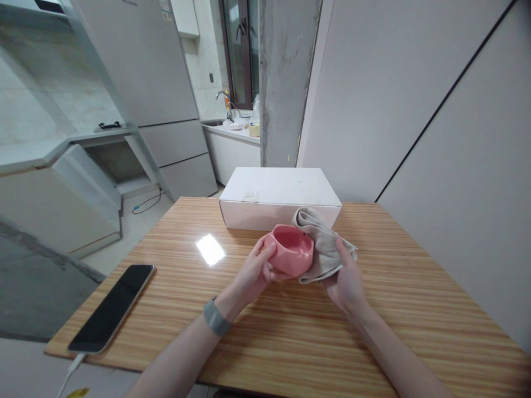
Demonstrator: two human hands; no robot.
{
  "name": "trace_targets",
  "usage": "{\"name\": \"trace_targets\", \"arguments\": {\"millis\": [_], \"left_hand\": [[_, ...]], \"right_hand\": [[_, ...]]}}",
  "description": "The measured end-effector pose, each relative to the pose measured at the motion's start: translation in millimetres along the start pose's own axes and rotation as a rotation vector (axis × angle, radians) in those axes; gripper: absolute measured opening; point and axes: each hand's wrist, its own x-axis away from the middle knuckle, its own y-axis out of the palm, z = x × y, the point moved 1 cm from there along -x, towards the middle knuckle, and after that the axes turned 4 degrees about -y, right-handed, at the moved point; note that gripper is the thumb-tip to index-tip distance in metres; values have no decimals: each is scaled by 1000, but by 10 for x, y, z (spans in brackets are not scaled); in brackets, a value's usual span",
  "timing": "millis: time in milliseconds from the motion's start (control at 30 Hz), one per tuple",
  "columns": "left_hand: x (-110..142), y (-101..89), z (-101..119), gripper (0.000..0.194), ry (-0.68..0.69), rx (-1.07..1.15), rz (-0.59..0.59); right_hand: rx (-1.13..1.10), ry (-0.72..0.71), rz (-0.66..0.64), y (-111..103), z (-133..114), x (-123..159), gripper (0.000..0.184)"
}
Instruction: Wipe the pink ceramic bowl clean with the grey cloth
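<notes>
A glossy pink faceted bowl [290,260], perhaps an ashtray or small planter, is tilted toward me above the table. My left hand [259,271] grips it at its left side, thumb on the outer wall and fingers underneath. A folded grey cloth [326,251] is pinched in my right hand [346,279], thumb on top. The cloth presses against the bowl's right side, and its upper fold reaches the rim. My right fingers are partly hidden beneath the cloth.
A closed white box [280,188] lies behind my hands at the far side of the wooden table [398,287]. At the left edge rests a phone [114,307] with a white cable [72,370] plugged in. A pale wall [415,110] rises behind the table.
</notes>
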Motion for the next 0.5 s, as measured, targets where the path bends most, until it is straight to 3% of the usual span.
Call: {"name": "trace_targets", "arguments": {"millis": [100, 233, 500], "left_hand": [[2, -15, 12, 45, 12, -28, 19], [-5, -42, 15, 50, 25, -102, 87], [3, 17, -91, 58, 88, -138, 220]], "right_hand": [[91, 62, -69, -1, -13, 0, 36], [198, 102, -67, -47, 30, -11, 41], [160, 99, -2, -41, 157, -55, 48]]}}
